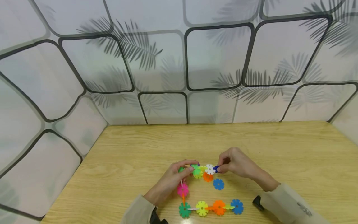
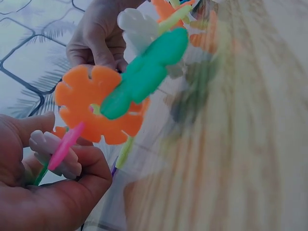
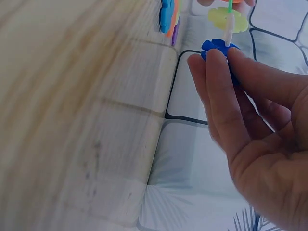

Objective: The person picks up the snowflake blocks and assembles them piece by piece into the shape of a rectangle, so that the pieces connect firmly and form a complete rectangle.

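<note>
Flower-shaped plastic interlocking discs form a chain with two corners. My left hand (image 1: 169,179) grips its upper left part, thumb on a light green disc (image 1: 196,170). Between the thumb and fingers of my right hand (image 1: 239,163) a dark blue disc (image 3: 216,44) is pinched, and it meets a white disc (image 1: 210,169) at the end of the upper row. A pink disc (image 1: 183,189) hangs on the left side, below my left fingers. Along the bottom run a green disc (image 1: 184,210), a yellow disc (image 1: 202,208), an orange disc (image 1: 219,207) and a blue disc (image 1: 237,207), joined by edge-on discs.
Inside the chain's outline lies a separate blue disc (image 1: 218,184), with another orange disc (image 1: 208,177) just below the upper row. The wooden table (image 1: 134,143) ends at a patterned fabric wall (image 1: 165,71) at the back and left.
</note>
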The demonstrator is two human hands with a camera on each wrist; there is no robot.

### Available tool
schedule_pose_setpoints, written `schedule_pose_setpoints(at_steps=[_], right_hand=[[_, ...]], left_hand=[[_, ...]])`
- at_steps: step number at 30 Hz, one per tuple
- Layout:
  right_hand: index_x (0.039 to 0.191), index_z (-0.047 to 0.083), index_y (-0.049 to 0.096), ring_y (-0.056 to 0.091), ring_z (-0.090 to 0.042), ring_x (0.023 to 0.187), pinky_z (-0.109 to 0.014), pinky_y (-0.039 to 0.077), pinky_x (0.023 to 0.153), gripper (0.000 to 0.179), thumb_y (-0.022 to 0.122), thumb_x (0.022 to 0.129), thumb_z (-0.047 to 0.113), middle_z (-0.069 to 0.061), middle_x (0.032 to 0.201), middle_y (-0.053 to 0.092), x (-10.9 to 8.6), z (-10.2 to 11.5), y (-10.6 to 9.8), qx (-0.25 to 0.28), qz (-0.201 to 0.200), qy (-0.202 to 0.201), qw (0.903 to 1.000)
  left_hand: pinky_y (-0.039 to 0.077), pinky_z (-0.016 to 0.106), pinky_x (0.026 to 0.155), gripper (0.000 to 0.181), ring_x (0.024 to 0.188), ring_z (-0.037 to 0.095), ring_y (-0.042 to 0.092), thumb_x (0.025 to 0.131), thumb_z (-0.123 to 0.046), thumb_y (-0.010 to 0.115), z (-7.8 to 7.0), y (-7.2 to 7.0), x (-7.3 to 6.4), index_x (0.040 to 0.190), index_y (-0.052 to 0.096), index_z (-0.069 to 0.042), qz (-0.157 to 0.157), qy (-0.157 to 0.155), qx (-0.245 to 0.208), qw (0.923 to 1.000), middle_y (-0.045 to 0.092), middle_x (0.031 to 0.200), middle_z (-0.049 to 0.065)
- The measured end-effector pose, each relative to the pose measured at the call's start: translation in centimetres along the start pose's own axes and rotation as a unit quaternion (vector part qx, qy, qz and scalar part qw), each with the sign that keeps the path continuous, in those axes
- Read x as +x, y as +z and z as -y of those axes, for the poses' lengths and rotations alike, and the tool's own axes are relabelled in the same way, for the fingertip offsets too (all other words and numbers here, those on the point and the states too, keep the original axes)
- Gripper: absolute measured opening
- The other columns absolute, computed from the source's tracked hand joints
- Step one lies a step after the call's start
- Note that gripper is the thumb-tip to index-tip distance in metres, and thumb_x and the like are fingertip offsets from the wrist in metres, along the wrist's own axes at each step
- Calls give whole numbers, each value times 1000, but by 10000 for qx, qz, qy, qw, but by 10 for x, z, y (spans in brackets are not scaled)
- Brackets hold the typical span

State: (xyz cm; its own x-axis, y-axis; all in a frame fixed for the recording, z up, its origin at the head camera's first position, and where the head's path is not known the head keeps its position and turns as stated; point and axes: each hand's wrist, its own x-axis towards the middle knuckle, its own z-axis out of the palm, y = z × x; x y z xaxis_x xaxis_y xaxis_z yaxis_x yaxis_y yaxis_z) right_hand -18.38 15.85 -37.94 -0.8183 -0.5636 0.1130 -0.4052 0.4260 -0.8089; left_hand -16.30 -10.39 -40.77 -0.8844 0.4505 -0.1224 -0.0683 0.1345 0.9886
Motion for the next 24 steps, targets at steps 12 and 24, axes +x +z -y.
schedule_pose_setpoints(at_steps=[12, 24], right_hand=[[75, 6, 71, 61, -7, 69, -24, 49, 59, 15, 75, 86, -4, 0, 76, 70, 1, 0, -3, -111, -73, 58, 9999], [85, 0, 71, 64, -13, 74, -28, 54, 65, 5, 75, 85, -3, -4, 83, 71, 3, -4, -13, 209, 273, 34, 9994]], left_hand=[[38, 23, 63, 36, 69, 12, 45, 105, -22, 57, -3, 1, -3, 136, 61, -4, -111, -68, 21, 9999, 53, 92, 3], [37, 20, 58, 37, 70, 10, 48, 104, -22, 58, -6, -4, -2, 138, 61, -6, 113, -128, 4, 9999, 62, 95, 4]])
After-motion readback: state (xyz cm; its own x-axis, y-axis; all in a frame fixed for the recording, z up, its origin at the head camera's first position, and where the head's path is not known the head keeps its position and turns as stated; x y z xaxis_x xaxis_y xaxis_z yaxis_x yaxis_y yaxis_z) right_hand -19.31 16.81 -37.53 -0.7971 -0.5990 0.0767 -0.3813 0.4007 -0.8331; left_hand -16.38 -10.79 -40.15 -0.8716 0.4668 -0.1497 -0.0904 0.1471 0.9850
